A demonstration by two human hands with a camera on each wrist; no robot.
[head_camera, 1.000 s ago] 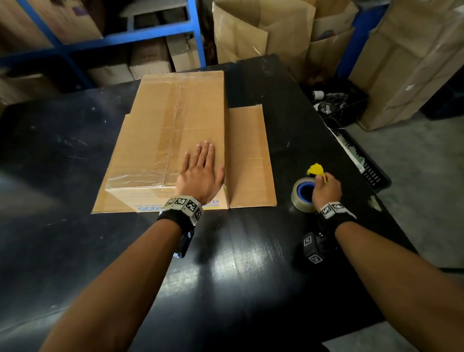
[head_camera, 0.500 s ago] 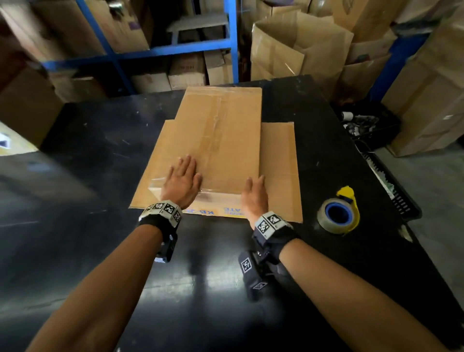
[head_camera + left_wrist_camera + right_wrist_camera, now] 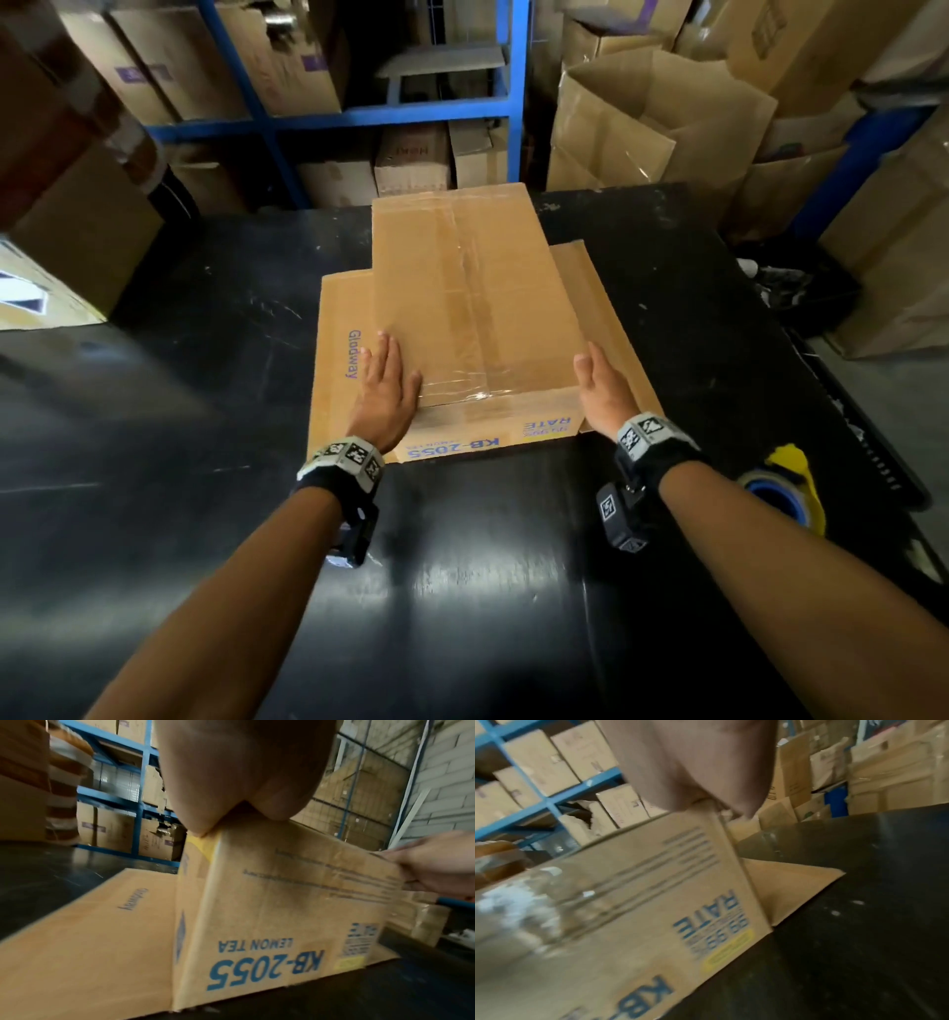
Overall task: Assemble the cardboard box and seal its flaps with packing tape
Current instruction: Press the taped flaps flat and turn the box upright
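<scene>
The cardboard box (image 3: 462, 308) stands on the black table (image 3: 462, 591), its top seam covered with clear tape. Two flaps lie flat on the table, one on the left (image 3: 339, 370) and one on the right (image 3: 611, 318). My left hand (image 3: 387, 380) lies at the box's near left corner, fingers straight along the left edge, thumb on top. My right hand (image 3: 601, 390) presses flat against the near right side with straight fingers. The left wrist view shows the printed front face (image 3: 282, 912) under my palm (image 3: 231, 770). The right wrist view shows the same face (image 3: 641, 902). The tape roll (image 3: 780, 501) lies to the right.
Blue shelving (image 3: 359, 113) with cartons stands beyond the table's far edge. Open cardboard boxes (image 3: 657, 118) are stacked at the back right. A dark crate (image 3: 791, 288) sits on the floor right of the table. The table's right edge runs close to the tape roll.
My right hand let go of the tape roll and came to the box's right side. My left hand slid from the box top to its left edge.
</scene>
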